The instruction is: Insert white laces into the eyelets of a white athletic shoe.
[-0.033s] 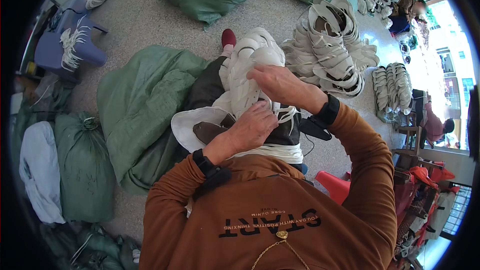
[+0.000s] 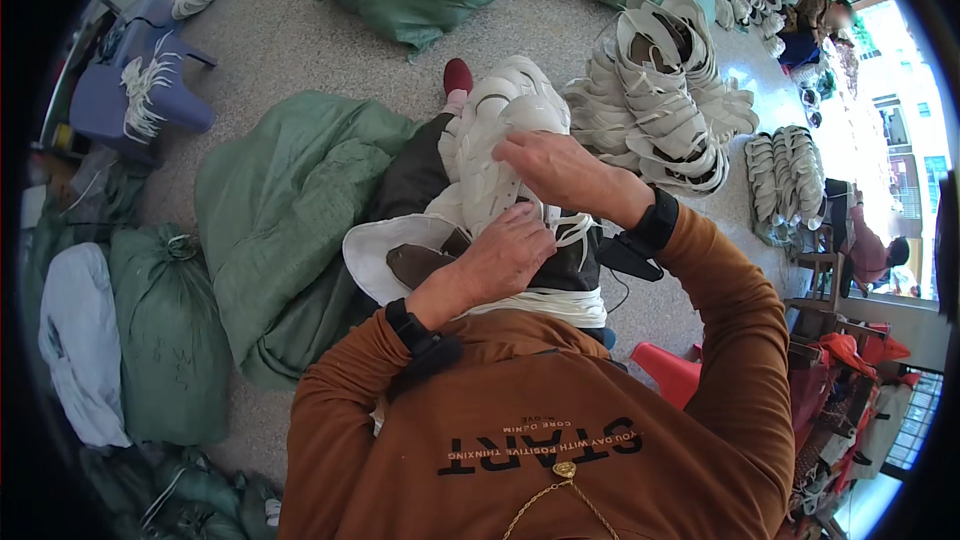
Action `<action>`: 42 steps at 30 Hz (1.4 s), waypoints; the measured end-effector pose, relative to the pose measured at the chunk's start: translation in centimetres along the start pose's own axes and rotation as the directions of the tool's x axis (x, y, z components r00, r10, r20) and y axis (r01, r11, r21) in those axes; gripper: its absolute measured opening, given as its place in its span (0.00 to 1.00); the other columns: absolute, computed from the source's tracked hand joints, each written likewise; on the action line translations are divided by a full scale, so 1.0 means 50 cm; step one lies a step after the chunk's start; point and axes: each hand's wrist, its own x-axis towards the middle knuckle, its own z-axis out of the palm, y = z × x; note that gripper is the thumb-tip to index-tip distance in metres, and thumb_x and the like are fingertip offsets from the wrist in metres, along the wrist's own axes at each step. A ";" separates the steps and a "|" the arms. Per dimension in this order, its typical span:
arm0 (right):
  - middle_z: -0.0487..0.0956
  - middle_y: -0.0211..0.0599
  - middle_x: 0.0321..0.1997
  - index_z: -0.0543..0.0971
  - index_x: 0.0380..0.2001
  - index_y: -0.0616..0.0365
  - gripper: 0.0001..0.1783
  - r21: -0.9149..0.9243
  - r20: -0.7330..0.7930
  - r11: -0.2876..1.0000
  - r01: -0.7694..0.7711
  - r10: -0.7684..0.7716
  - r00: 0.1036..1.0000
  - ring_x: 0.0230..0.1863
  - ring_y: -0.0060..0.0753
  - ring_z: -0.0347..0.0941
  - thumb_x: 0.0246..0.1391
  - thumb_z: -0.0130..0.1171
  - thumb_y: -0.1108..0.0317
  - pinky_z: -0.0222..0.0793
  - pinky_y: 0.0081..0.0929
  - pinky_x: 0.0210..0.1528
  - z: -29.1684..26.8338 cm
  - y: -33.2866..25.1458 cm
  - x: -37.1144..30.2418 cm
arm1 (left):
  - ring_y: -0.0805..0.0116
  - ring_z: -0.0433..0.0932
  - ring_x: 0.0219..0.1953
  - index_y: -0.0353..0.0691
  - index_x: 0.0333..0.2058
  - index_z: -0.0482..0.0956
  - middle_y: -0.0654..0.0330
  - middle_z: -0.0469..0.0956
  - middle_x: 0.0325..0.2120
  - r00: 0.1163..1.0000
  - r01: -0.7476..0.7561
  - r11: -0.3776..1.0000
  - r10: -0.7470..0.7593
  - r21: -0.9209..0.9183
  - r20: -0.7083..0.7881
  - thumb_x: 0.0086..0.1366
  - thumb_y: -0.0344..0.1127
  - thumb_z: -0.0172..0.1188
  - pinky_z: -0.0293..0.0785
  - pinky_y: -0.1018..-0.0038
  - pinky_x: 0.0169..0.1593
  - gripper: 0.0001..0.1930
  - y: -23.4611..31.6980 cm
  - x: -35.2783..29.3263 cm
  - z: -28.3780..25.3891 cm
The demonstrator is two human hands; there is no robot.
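Observation:
A stack of white shoe uppers [image 2: 480,155] lies along my lap, over dark trousers. My left hand [image 2: 512,252] is closed on the near end of the top upper, fingertips bunched at its opening. Just beyond it, my right hand [image 2: 570,172] bends over the same upper with its fingers pinched together; whatever they hold is hidden. White shoelace ends [image 2: 574,231] hang beside the right wrist. Under my left wrist lies another white upper with a brown lining [image 2: 418,265]. A bundle of white laces [image 2: 565,307] rests across my lap near my waist.
Piled white uppers [image 2: 675,90] stand on the floor at the far right. A green sack [image 2: 290,210] spreads at my left. A purple stool [image 2: 140,70] holding laces is at the far left, and a red stool [image 2: 668,370] is beside my right elbow. Other people sit farther right.

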 end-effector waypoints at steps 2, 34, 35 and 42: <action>0.77 0.47 0.38 0.74 0.43 0.62 0.14 -0.047 0.028 0.999 0.001 0.000 1.000 0.40 0.54 0.77 0.50 0.55 0.78 0.73 0.44 0.40 0.003 -0.001 0.006 | 0.51 0.75 0.38 0.36 0.33 0.73 0.53 0.74 0.29 1.000 0.012 1.000 -0.012 -0.028 -0.020 0.64 0.28 0.57 0.64 0.53 0.63 0.03 0.000 -0.001 0.003; 0.73 0.40 0.43 0.78 0.34 0.61 0.06 0.304 -0.094 0.938 -0.168 0.205 0.974 0.47 0.43 0.69 0.52 0.63 0.74 0.63 0.36 0.52 -0.021 -0.032 -0.185 | 0.50 0.76 0.36 0.34 0.32 0.75 0.53 0.74 0.27 0.997 0.070 0.991 -0.072 -0.117 -0.018 0.63 0.26 0.58 0.66 0.56 0.60 0.02 -0.001 0.005 0.004; 0.73 0.41 0.44 0.78 0.35 0.61 0.06 0.339 -0.125 0.930 -0.139 0.191 0.974 0.49 0.43 0.69 0.53 0.63 0.74 0.64 0.36 0.53 -0.029 -0.042 -0.181 | 0.50 0.76 0.37 0.34 0.32 0.75 0.52 0.75 0.28 0.997 0.064 0.990 -0.068 -0.126 -0.029 0.63 0.27 0.58 0.67 0.56 0.59 0.02 0.000 0.005 0.004; 0.76 0.39 0.35 0.79 0.35 0.61 0.06 0.503 -0.281 0.858 -0.104 0.276 0.919 0.38 0.40 0.74 0.52 0.60 0.79 0.71 0.32 0.44 0.006 -0.013 -0.129 | 0.51 0.76 0.36 0.33 0.34 0.75 0.53 0.74 0.28 0.996 0.068 0.993 -0.073 -0.099 -0.048 0.64 0.26 0.59 0.66 0.55 0.60 0.03 0.002 0.003 0.011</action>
